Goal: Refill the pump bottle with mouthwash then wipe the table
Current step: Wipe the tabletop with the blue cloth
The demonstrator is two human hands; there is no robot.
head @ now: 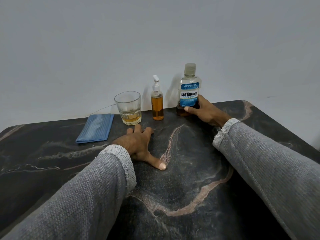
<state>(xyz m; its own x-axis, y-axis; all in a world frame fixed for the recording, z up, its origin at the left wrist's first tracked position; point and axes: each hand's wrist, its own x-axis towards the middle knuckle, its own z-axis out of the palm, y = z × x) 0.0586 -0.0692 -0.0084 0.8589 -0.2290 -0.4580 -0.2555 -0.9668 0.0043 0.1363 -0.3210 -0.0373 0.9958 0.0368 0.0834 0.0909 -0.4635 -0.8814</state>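
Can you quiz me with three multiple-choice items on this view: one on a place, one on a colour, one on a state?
1. Where does the folded cloth lie?
A. left of the glass
B. right of the mouthwash bottle
C. under the left hand

2. What colour is the liquid in the pump bottle?
A. blue
B. amber
C. green

3. How is the mouthwash bottle?
A. lying down, open
B. upright, cap off
C. upright, cap on

Key: 1 A, the cloth is farthest left; 2 B, amber shows through it; 3 C, it stands capped, gripped low by the right hand.
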